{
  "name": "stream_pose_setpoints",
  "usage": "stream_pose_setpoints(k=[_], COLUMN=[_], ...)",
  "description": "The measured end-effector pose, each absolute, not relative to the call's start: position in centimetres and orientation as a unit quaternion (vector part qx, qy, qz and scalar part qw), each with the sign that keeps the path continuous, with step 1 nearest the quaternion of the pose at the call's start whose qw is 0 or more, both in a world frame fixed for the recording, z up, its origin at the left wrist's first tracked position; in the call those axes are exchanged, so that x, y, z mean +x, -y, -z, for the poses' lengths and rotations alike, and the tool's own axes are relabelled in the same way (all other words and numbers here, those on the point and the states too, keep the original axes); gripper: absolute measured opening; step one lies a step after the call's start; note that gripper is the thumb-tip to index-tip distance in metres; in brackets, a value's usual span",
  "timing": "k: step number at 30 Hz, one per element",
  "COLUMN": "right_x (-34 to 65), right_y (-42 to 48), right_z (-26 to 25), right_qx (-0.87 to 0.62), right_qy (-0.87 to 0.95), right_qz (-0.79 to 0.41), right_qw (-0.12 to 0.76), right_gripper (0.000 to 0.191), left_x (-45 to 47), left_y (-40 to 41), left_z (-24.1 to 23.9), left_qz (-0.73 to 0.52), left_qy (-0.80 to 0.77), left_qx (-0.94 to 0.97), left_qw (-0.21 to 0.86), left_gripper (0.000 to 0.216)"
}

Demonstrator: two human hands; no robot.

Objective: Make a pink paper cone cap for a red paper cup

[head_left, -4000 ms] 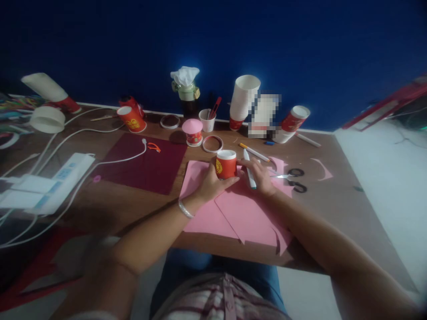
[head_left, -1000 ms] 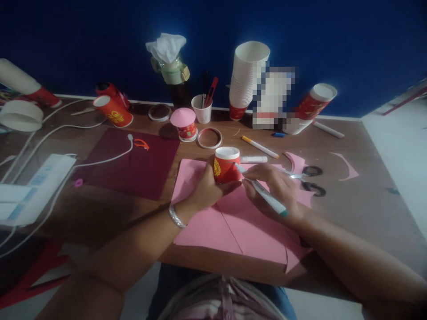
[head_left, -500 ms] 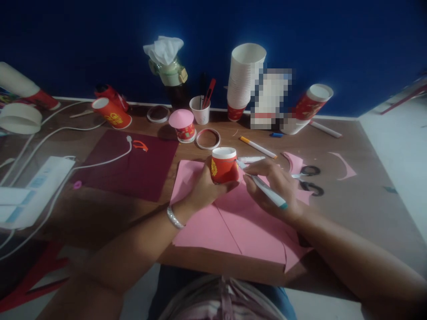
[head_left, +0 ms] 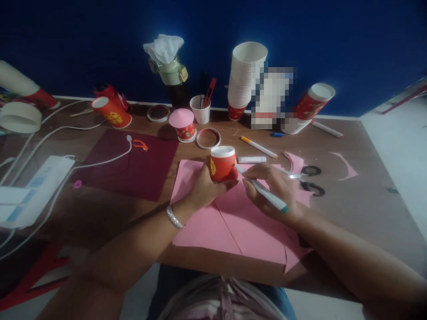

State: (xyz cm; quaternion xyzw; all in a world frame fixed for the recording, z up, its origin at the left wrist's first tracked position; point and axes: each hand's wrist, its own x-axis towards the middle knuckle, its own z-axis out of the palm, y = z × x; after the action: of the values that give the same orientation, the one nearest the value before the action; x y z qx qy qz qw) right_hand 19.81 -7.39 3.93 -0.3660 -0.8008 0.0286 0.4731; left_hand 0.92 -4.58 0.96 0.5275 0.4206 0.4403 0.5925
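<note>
A short red paper cup (head_left: 223,165) with a white rim and yellow print is gripped in my left hand (head_left: 204,189), above the pink paper (head_left: 216,226). My right hand (head_left: 273,186) is closed around a white marker (head_left: 268,195) with a green end. The marker's tip is at the right side of the cup; whether it touches cannot be made out. A white marker cap or pen (head_left: 251,159) lies just behind my right fingers. Black-handled scissors (head_left: 312,170) rest to the right of that hand, beside pink paper scraps (head_left: 295,162).
Behind stand a small cup with a pink cone top (head_left: 182,119), a pen cup (head_left: 200,111) and a tall stack of paper cups (head_left: 245,73). Tape rings (head_left: 208,138) and an orange-capped marker (head_left: 258,147) lie on the table. A power strip (head_left: 36,191) with cables is at left.
The marker tip has shifted slightly left and down along the cup's right side. The cup has moved slightly left in my left hand, and both grips stay the same.
</note>
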Motion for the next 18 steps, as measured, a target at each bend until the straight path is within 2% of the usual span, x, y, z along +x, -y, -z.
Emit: stream_pose_setpoints(k=[8, 13, 18], right_x=[19.8, 19.5, 19.1], right_y=[7.5, 7.8, 8.4], right_z=[-4.0, -4.3, -4.2], right_qx=[-0.352, -0.316, -0.269], right_qy=[0.807, 0.821, 0.860], right_qz=[-0.033, 0.013, 0.039], right_qw=[0.473, 0.476, 0.432], right_gripper=[0.018, 0.021, 0.022], left_x=[1.0, 0.8, 1.1], left_y=[4.6, 4.6, 4.8], left_z=[-1.4, -0.5, 0.5], left_qz=[-0.439, -0.444, -0.476], left_qy=[-0.417, -0.406, -0.367], left_qx=[0.540, 0.521, 0.528], left_qw=[0.584, 0.605, 0.600], left_gripper=[0.059, 0.064, 0.068])
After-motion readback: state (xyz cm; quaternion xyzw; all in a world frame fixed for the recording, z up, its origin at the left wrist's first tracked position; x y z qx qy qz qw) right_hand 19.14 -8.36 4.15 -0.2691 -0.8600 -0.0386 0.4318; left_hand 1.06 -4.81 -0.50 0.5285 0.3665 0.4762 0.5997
